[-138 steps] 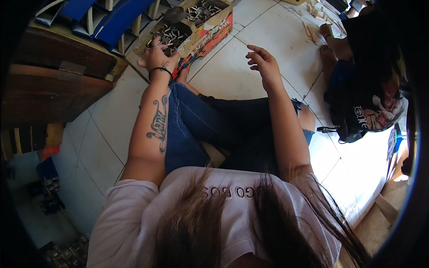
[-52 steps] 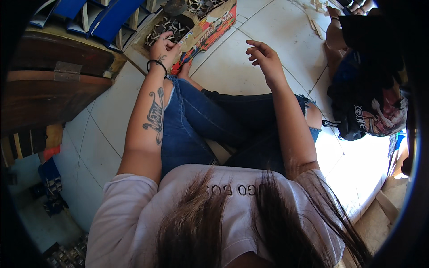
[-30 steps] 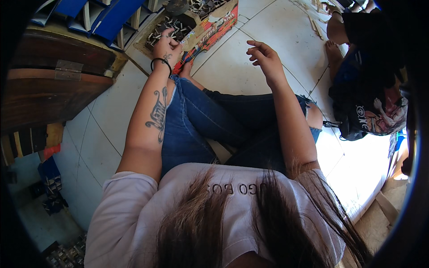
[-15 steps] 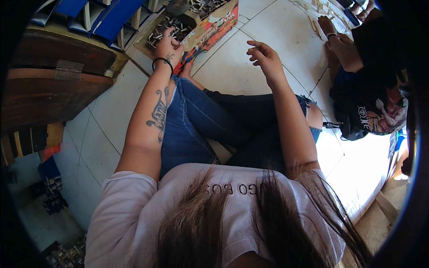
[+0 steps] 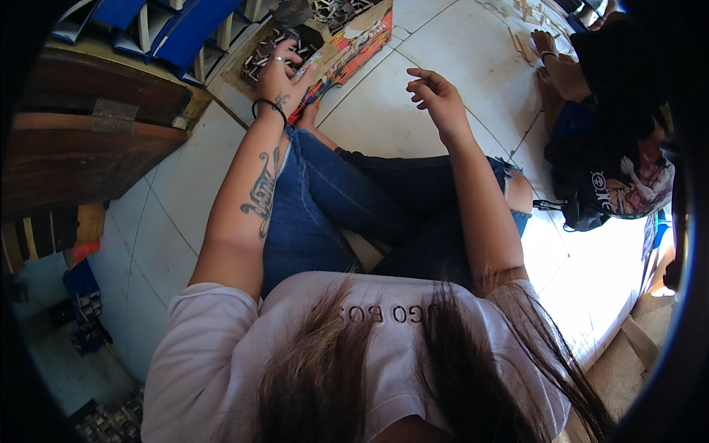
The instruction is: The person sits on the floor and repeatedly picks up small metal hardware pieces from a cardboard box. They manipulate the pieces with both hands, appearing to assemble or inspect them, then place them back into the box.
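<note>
My left hand (image 5: 283,76) is over the near end of an open wooden box (image 5: 360,46) with a red plaid-patterned side. Its fingers and thumb are apart, with nothing visible between them. Below and beside the fingers lies a heap of small dark and pale pieces (image 5: 260,57), partly covered by the hand. A dark rounded object (image 5: 293,12) sits at the box's far part, near more of these small pieces (image 5: 332,10). My right hand (image 5: 445,111) hovers above the tiled floor beyond my right knee, fingers loosely bent and apart, holding nothing.
Blue angled pieces with wooden strips (image 5: 188,37) stand at the far left, by a dark brown wooden cabinet (image 5: 66,111). At the right sits another person in dark clothes (image 5: 617,70), near a black printed bag or cloth (image 5: 617,184). Thin wooden sticks (image 5: 521,44) lie on the tiles.
My left hand has turned slightly and its fingers and thumb have spread wider over the box. The right hand has stayed nearly still. The other person's arm or leg has shifted a little.
</note>
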A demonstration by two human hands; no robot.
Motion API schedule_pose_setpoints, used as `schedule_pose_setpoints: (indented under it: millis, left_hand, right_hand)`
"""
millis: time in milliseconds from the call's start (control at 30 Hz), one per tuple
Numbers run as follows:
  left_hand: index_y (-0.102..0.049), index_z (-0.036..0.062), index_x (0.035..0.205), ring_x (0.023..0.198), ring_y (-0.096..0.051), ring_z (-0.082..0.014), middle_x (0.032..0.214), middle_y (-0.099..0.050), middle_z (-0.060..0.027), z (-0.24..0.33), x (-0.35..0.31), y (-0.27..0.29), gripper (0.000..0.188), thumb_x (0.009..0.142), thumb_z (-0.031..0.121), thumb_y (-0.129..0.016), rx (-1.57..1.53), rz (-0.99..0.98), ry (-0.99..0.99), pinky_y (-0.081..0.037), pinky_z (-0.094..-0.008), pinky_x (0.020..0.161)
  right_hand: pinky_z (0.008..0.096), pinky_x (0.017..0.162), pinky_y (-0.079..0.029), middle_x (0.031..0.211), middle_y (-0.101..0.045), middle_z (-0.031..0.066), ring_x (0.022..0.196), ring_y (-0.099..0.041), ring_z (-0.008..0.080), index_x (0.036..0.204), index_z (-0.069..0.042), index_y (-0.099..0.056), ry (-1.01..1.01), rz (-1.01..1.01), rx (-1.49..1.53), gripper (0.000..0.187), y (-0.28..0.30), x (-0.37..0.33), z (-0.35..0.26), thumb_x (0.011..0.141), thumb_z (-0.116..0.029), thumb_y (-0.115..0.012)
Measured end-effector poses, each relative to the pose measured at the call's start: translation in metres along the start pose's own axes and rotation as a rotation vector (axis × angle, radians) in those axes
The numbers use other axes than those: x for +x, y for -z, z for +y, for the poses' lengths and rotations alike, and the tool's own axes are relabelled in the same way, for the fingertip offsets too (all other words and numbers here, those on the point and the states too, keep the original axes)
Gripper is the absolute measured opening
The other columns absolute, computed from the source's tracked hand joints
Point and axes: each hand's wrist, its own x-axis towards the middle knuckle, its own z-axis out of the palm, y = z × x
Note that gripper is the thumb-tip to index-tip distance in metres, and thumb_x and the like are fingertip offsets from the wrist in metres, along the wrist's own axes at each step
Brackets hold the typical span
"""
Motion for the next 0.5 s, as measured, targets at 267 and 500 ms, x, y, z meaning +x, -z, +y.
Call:
schedule_pose_setpoints:
  millis: [267,500]
  left_hand:
    - [-0.058,0.0019,0.096,0.078,-0.054,-0.0081,0.085,-0.059,-0.0004,0.036,-0.021,-0.005,0.015,0.084,0.010,-0.061,-0.994,-0.477,0.184,-0.044,-0.0214,0.073]
    - [-0.057,0.0016,0.100,0.083,-0.052,-0.0080,0.088,-0.058,0.0002,0.037,-0.022,-0.010,0.020,0.085,0.014,-0.060,-0.947,-0.715,0.253,-0.042,-0.0218,0.079]
  right_hand:
    - [0.0222,0.065,-0.043,0.082,-0.060,0.0006,0.071,-0.053,0.0084,0.102,-0.004,-0.064,0.096,0.019,-0.025,0.025,-0.005,-0.003,0.001,0.080,-0.015,-0.062]
    - [0.0231,0.064,-0.042,0.085,-0.058,0.0016,0.073,-0.053,0.0097,0.089,-0.006,-0.068,0.347,-0.056,-0.079,0.016,-0.019,-0.006,0.004,0.077,-0.017,-0.067]
